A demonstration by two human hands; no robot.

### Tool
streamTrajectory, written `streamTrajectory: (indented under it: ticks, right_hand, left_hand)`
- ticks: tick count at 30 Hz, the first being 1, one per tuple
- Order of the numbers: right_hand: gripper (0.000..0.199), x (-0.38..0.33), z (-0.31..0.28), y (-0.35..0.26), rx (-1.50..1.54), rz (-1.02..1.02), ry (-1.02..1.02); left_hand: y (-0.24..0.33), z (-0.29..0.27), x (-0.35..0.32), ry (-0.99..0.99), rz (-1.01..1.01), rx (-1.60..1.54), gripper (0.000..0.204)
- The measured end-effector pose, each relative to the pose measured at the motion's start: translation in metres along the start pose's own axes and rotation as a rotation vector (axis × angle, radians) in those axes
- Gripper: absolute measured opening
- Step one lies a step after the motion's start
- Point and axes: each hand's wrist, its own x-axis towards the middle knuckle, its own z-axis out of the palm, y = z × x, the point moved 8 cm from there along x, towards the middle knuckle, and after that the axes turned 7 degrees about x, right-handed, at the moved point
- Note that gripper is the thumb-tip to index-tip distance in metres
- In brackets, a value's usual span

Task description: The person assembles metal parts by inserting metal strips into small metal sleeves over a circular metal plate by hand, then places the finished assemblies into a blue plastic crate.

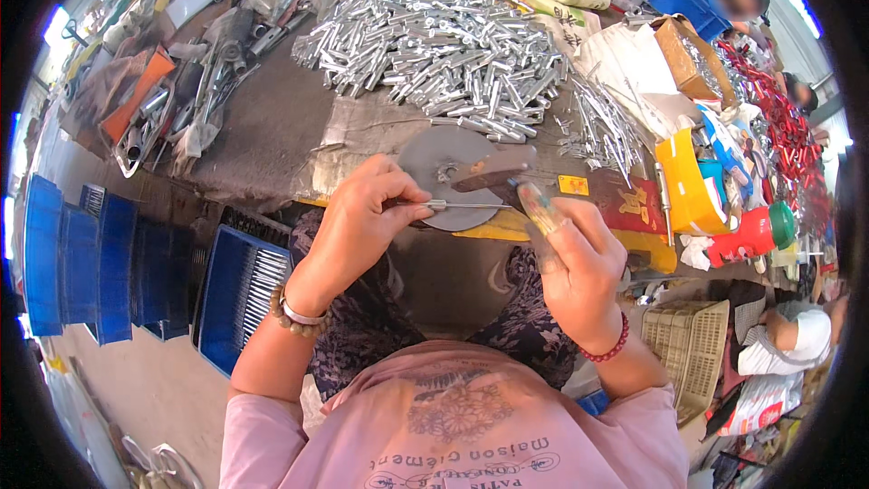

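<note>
Between the thumb and fingers of my left hand is a slim silver metal rod with a thicker sleeve-like end. It lies roughly level over a round grey metal disc at the table's near edge. My right hand is wrapped round the handle of a hammer. The dark hammer head is above the disc, just beyond the rod and apart from it in this view. Farther back rises a big heap of short silver metal sleeves. Thin metal rods lie to its right.
A blue crate of metal rods stands at my left, near stacked blue bins. Bagged metal parts cover the table's left. On the right are a yellow box, a red canister and a beige plastic basket.
</note>
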Motion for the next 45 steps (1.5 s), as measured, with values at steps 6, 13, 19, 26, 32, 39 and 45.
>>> streamTrajectory:
  ticks: [6, 13, 19, 26, 32, 39, 45]
  right_hand:
    - [0.054, -0.008, 0.030, 0.002, -0.149, -0.084, -0.219]
    - [0.045, 0.013, 0.040, 0.039, -0.170, 0.031, -0.247]
    - [0.024, -0.011, 0.049, 0.011, -0.153, 0.094, -0.320]
    - [0.026, -0.044, 0.075, 0.022, 0.399, 0.560, -0.461]
    - [0.028, -0.073, 0.098, 0.021, 0.875, 0.986, -0.506]
    - [0.025, -0.074, 0.110, 0.004, 0.916, 0.978, -0.472]
    - [0.038, -0.079, 0.120, -0.005, 0.808, 0.806, -0.528]
  left_hand:
    - [-0.005, 0.002, -0.001, -0.025, -0.001, 0.029, 0.015]
    - [-0.009, 0.002, 0.000, -0.035, -0.016, -0.037, 0.016]
    - [-0.012, 0.001, -0.005, -0.022, -0.048, -0.040, 0.017]
    - [0.008, 0.002, -0.042, 0.266, -0.005, 0.132, 0.048]
    - [-0.021, 0.045, -0.064, 0.154, -0.483, -0.675, 0.063]
    - [-0.026, 0.043, -0.074, 0.152, -0.525, -0.874, 0.065]
    - [-0.031, 0.027, -0.089, 0.209, -0.470, -0.975, 0.062]
